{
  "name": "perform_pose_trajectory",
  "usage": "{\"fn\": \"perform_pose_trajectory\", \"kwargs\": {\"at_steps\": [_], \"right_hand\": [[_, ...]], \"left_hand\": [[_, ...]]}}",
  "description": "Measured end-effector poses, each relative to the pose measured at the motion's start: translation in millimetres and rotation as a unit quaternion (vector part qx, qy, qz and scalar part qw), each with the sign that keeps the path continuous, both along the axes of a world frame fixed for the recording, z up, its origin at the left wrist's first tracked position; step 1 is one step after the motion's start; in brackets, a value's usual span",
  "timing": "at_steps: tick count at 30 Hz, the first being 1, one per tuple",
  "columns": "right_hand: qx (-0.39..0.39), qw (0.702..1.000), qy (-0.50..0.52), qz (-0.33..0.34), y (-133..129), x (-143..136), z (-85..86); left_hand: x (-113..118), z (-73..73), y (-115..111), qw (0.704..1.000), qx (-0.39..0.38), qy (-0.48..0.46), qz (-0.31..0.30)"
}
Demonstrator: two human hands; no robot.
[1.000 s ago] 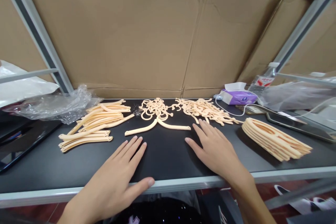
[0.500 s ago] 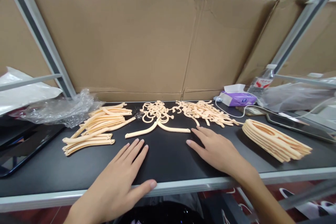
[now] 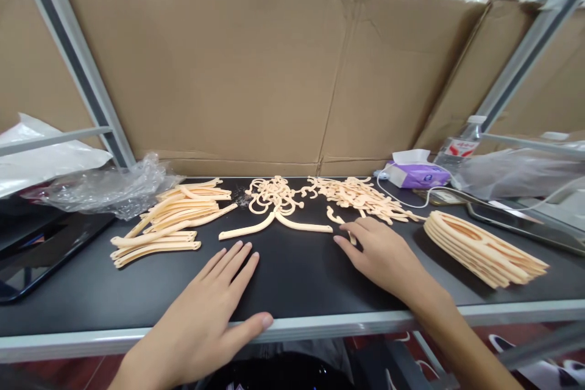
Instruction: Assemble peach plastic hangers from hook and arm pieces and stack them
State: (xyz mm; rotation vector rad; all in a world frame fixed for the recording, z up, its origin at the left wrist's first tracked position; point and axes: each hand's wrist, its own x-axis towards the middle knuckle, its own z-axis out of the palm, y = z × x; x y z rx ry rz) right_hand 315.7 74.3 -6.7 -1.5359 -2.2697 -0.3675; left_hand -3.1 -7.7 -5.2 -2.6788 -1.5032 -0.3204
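Note:
My left hand point(image 3: 212, 304) rests flat and open at the table's front edge, fingers stretched, holding nothing. In front of it lie two long cream curved strips point(image 3: 244, 231), joined or touching at their upper ends in an upside-down V. My right hand point(image 3: 377, 253) has its thumb and fingers around a small curved cream piece point(image 3: 336, 215), just right of the right-hand strip; the exact grip is partly hidden by the fingers. Behind, a pile of small hooked pieces point(image 3: 361, 195) and a heap of ring-like curled pieces point(image 3: 267, 192) lie on the black tabletop.
Long cream strips point(image 3: 183, 219) are piled at left beside crinkled clear plastic point(image 3: 123, 186) and a dark tablet point(image 3: 46, 262). At right stand stacked cream oval-holed parts point(image 3: 479, 250), a purple tissue pack point(image 3: 414, 175), a white cable and a bottle point(image 3: 461, 145). Cardboard point(image 3: 228, 73) walls the back.
My right hand has bent its fingers and drawn a small curved piece off the front of the right pile. My left hand has stayed in place.

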Motion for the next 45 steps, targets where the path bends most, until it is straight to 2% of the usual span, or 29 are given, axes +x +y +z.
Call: {"fn": "perform_pose_trajectory", "kwargs": {"at_steps": [6,10,14,18,20,23,28,31,38,40,42,45], "right_hand": [[0.014,0.998,0.025,-0.053,-4.7,1.0,1.7],[-0.011,0.999,-0.002,-0.052,-4.4,2.4,0.9],[-0.012,0.998,-0.011,-0.058,-5.3,2.5,2.6],[-0.007,0.998,-0.006,-0.059,-5.9,2.4,1.4],[-0.002,0.999,-0.005,-0.053,-5.6,2.6,-0.5],[0.004,0.999,-0.01,-0.04,-4.7,3.5,-3.7],[0.007,0.999,-0.019,-0.027,-2.9,5.3,-6.9],[-0.004,1.0,-0.026,-0.009,0.0,5.3,-5.7],[-0.099,0.995,-0.016,0.012,24.9,-2.4,10.4],[-0.114,0.993,-0.005,0.038,37.7,-7.1,15.7],[-0.122,0.988,0.003,0.093,51.4,-12.7,20.2],[-0.145,0.981,0.018,0.128,69.8,-20.6,24.4]], "left_hand": [[-3.5,-2.9,0.3,1.0,0.007,-0.012,0.002],[-6.4,0.3,0.5,1.0,-0.006,-0.012,0.002],[7.3,22.7,13.5,1.0,-0.01,-0.019,-0.024],[43.6,51.4,43.6,0.995,0.016,-0.009,-0.094],[64.1,57.7,62.5,0.99,0.034,0.021,-0.135],[88.9,51.0,91.4,0.983,0.075,0.056,-0.155],[104.3,19.1,123.0,0.982,0.094,0.047,-0.157],[103.4,9.3,125.8,0.983,0.092,0.029,-0.159],[102.2,10.4,118.2,0.991,0.083,-0.016,-0.103],[102.4,10.3,117.0,0.992,0.09,-0.023,-0.08],[102.4,10.1,116.3,0.993,0.094,-0.022,-0.069],[101.7,9.6,116.5,0.995,0.083,-0.021,-0.056]]}}
